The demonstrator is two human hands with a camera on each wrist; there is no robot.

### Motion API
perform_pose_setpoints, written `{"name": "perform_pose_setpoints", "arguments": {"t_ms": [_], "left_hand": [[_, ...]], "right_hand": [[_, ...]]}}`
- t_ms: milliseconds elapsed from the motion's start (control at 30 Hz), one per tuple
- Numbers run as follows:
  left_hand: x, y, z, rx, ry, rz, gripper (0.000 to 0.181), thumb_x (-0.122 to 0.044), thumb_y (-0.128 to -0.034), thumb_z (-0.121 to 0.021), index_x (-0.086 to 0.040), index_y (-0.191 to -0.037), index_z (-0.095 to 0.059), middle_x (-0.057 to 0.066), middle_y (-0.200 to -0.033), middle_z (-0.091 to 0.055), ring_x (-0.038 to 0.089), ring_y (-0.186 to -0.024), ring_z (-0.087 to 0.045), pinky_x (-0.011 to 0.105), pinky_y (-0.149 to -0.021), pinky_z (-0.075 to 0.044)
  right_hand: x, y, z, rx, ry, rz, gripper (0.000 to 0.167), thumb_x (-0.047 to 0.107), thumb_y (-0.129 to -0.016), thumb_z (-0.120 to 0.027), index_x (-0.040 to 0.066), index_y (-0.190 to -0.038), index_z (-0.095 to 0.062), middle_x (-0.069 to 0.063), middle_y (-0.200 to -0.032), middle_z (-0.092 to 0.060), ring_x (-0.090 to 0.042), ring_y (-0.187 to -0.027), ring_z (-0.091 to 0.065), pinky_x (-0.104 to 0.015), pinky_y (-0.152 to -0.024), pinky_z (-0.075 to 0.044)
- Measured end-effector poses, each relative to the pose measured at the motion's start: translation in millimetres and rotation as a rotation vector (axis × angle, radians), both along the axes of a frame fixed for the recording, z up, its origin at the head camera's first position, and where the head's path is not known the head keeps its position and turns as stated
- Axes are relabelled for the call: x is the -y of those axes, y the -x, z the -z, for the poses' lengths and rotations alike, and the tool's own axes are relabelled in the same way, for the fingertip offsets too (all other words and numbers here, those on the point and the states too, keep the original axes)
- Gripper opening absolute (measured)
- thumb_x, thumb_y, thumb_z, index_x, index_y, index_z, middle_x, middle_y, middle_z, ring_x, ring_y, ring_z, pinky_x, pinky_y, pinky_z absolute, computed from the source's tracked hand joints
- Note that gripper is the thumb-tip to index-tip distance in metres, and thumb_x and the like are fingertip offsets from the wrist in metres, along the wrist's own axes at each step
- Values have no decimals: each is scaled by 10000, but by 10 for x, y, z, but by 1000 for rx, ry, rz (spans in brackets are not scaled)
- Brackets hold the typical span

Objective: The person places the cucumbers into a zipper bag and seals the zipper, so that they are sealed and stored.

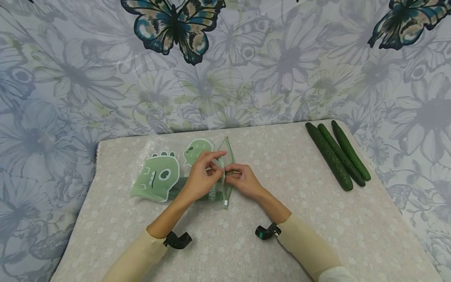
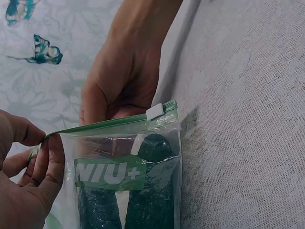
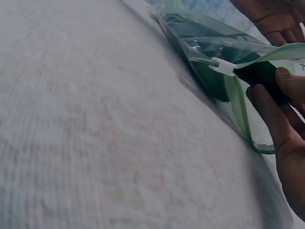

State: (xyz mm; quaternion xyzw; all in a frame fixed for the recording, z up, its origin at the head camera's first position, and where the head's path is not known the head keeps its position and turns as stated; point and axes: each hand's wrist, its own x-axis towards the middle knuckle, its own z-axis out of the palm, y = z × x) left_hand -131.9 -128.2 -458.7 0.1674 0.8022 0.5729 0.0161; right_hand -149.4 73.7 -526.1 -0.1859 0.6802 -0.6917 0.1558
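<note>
Left hand (image 1: 201, 178) blocking part of bag (image 1: 162, 178); bagged cucumbers (image 2: 151, 205) partly masked behind green print (image 2: 112, 174); far-right butterfly (image 1: 410, 23) sliced by picture edge; surface (image 3: 119, 143) cut off near side, blurred in right wrist view!

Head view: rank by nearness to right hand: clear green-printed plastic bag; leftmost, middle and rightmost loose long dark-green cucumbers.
1. Clear green-printed plastic bag: at the right hand, left side.
2. Leftmost loose dark-green cucumber: off right.
3. Middle cucumber: further right.
4. Rightmost cucumber: outermost right.

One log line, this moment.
left hand: pinches bag rim | right hand: at rim | bag: cucumbers inside | table: three more cucumbers, right side
</note>
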Motion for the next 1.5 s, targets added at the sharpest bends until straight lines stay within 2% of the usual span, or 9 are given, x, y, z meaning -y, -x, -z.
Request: {"name": "perform_pose_setpoints", "arguments": {"t_ms": [100,333,500,733,867,1100,1167,1400,1500], "left_hand": [[-1,2,-1,3,-6,1,503,-29,-1014,-674,-233,-1475,-660,175,-1269,-561,217,-883,-656,221,-738,-614],[34,-3,21,3,18,-4,482,-70,-1031,-682,-239,-1482,-652,171,-1284,-559,208,-910,-656,207,-807,-607],[97,1,79,6,30,-31,485,-71,-1023,-690,-245,-1475,-657,113,-1296,-569,184,-906,-663,199,-822,-609],[280,-19,99,55,-4,-47,480,-59,-1029,-672,-147,-1499,-638,141,-1390,-556,178,-905,-597,182,-841,-581],[413,-27,142,74,-16,-58,478,-40,-1027,-668,-121,-1497,-637,162,-1388,-540,140,-868,-635,195,-846,-592],[590,-54,174,89,-28,-69,486,-3,-1016,-671,-92,-1493,-638,205,-1271,-522,113,-836,-719,271,-818,-643],[617,-61,169,98,-25,-80,492,10,-1008,-675,-93,-1488,-643,202,-1280,-523,92,-826,-729,278,-804,-644],[633,-48,193,145,-46,-91,495,13,-1005,-680,-106,-1485,-646,201,-1343,-512,61,-830,-726,317,-812,-659],[611,-35,193,155,-44,-90,492,6,-1007,-681,-113,-1483,-649,200,-1346,-510,64,-834,-726,326,-816,-661]], "right_hand": [[19,-13,8,-26,-93,6,255,10,-987,-701,5,-1231,-774,-122,-1125,-808,-80,-894,-765,-222,-858,-609],[-82,-90,-68,-275,-405,-45,227,138,-988,-782,104,-1211,-808,-76,-1157,-818,-142,-963,-785,-266,-867,-637],[-288,-141,-174,-286,-475,-34,282,190,-1033,-737,139,-1309,-769,-12,-1233,-801,-123,-1053,-758,-293,-932,-623],[-939,-198,-262,-267,-533,90,281,251,-1054,-719,137,-1305,-770,-3,-1251,-796,-151,-1104,-746,-367,-975,-613],[-1400,-273,-326,-281,-600,176,316,282,-1063,-707,120,-1331,-754,-41,-1269,-794,-212,-1118,-752,-395,-978,-611],[-2223,-438,-459,-337,-784,351,354,279,-1071,-694,83,-1364,-726,-122,-1254,-788,-258,-1076,-744,-136,-892,-557],[-2424,-493,-506,-345,-850,405,377,284,-1064,-701,74,-1378,-712,-148,-1243,-781,-285,-1050,-743,-131,-854,-547],[-2903,-635,-558,-316,-1074,544,463,266,-1028,-739,-48,-1358,-654,-262,-1166,-678,-418,-995,-681,-546,-798,-552],[-3018,-686,-533,-280,-1138,561,479,262,-1013,-754,-92,-1313,-636,-292,-1124,-656,-437,-962,-659,-573,-750,-521]]}}
